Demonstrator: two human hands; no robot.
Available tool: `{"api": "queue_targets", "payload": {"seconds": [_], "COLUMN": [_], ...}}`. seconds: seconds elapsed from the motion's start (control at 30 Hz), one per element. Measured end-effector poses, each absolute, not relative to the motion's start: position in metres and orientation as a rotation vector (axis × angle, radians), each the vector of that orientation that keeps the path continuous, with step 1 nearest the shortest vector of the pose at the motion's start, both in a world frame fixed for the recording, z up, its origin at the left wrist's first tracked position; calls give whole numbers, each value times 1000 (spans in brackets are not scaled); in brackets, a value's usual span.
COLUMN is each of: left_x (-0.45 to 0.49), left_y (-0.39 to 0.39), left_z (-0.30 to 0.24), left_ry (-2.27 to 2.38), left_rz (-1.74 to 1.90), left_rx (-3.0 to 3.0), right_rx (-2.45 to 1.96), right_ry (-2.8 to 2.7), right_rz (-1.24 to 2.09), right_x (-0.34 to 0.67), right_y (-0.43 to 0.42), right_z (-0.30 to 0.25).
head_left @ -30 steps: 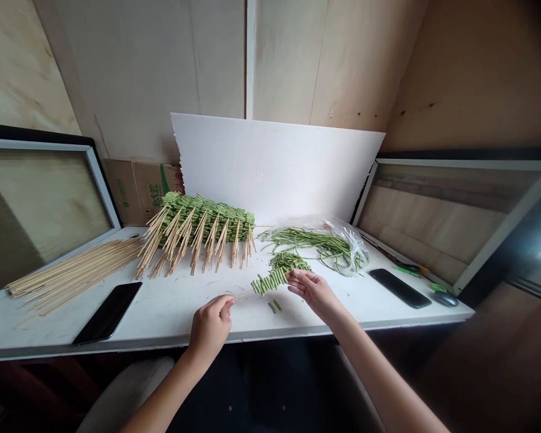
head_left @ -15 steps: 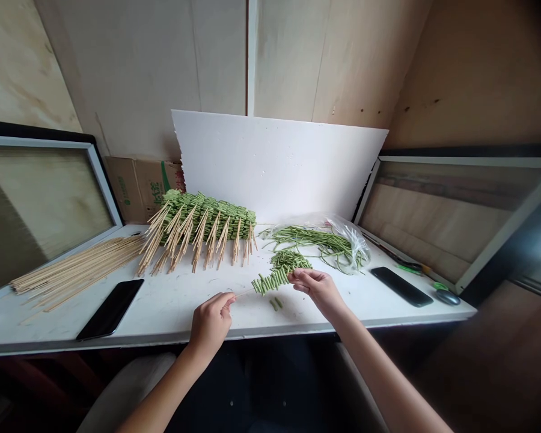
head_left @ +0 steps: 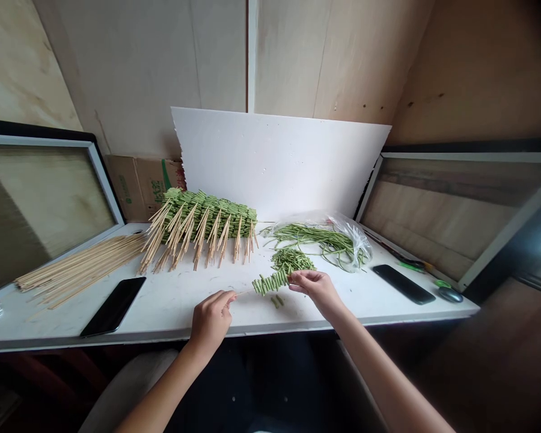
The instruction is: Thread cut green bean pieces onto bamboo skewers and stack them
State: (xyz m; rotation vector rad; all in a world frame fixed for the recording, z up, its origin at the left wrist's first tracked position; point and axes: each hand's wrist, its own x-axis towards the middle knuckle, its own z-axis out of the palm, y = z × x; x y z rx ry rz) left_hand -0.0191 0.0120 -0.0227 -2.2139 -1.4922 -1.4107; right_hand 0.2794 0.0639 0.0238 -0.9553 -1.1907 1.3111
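My left hand (head_left: 211,320) pinches the bare end of a thin bamboo skewer above the front of the white table (head_left: 171,307). A row of short green bean pieces (head_left: 270,281) is threaded on that skewer. My right hand (head_left: 316,288) is closed in a pinch at the skewer's far end, touching the last bean pieces. Two loose bean pieces (head_left: 277,300) lie on the table just under the skewer. A small heap of cut bean pieces (head_left: 292,260) sits right behind my right hand.
Finished bean skewers (head_left: 198,225) are stacked at the back left, with bare bamboo sticks (head_left: 81,267) beside them. Whole long beans lie on a plastic bag (head_left: 329,239). A dark phone (head_left: 113,305) lies left, another phone (head_left: 403,284) right, with scissors (head_left: 410,264) and a mouse (head_left: 451,294).
Both hands keep their hold on the skewer. The view has tipped slightly, so everything sits a little higher in the picture.
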Motion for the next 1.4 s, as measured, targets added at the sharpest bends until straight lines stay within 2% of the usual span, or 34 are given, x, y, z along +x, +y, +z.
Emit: {"api": "queue_targets", "payload": {"seconds": [0.43, 0.6, 0.73, 0.83, 1.0, 1.1, 1.4], "left_x": [-24, -30, -31, -31, -30, -29, -23], "left_y": [14, 19, 20, 19, 20, 20, 17], "left_z": [-15, -12, -13, -15, -17, -17, -19], "left_ry": [-1637, -1747, -1764, -1767, -1782, -1769, -1723], "left_rz": [-1475, -1488, -1495, -1509, -1510, -1495, -1515], "left_rx": [-2170, -2063, -2066, -2091, -2098, -2089, -2144], "right_rx": [-957, -1328, -1455, -1478, -1470, -1415, -1105], "right_ry": [-1182, -1753, -2021, -2047, -2034, -1896, -1221], "right_rz": [1375, 840, 495, 344, 278, 368, 1231], "right_x": [267, 265, 253, 247, 251, 261, 273], "right_y": [59, 53, 45, 44, 49, 55, 63], "right_z": [27, 28, 17, 11, 7, 10, 29]}}
